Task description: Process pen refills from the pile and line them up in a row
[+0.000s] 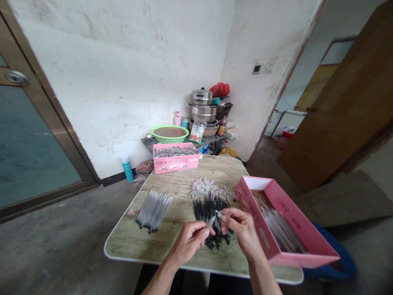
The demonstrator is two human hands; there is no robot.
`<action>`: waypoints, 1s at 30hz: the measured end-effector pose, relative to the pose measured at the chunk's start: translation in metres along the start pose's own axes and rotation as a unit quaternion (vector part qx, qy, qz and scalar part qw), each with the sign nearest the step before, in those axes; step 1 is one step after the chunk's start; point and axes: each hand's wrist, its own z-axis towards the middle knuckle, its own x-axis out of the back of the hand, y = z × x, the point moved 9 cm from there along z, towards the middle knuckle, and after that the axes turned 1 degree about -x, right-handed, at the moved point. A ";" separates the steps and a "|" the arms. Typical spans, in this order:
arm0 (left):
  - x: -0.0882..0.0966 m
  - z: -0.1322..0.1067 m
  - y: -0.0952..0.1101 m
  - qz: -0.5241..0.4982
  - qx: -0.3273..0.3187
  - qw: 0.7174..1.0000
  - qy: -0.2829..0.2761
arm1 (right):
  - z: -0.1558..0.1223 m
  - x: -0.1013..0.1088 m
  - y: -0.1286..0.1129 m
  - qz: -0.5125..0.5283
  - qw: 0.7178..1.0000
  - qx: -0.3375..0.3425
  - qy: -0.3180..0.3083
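Note:
Above the front of the table, my left hand is closed on a slim translucent pen piece with a pointed end. My right hand pinches a small translucent piece, perhaps a pen cap, close to that point. Whether the two pieces touch I cannot tell. Beneath both hands lies a pile of black pen refills, partly covered by my fingers. Behind it is a heap of small whitish translucent pieces. To the left, a row of grey translucent pens with dark ends lies side by side.
A pink box full of pen parts stands at the table's back edge. Another pink box, holding long translucent sticks, sits at the right. Beyond the table are a green basin and stacked pots. A blue stool shows at right.

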 end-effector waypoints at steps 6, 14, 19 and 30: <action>-0.002 0.000 -0.003 0.029 -0.006 0.999 -0.013 | -0.001 -0.003 -0.005 -0.028 0.999 -0.011 -0.036; -0.006 -0.001 0.002 0.068 -0.004 0.997 -0.045 | 0.001 -0.010 -0.005 -0.004 0.998 -0.028 -0.063; -0.004 0.000 -0.007 0.044 0.022 0.999 -0.012 | 0.001 -0.013 -0.001 0.012 0.998 -0.049 -0.048; -0.024 -0.004 -0.004 -0.135 0.069 0.988 0.011 | -0.004 -0.025 -0.004 -0.003 1.000 -0.006 0.000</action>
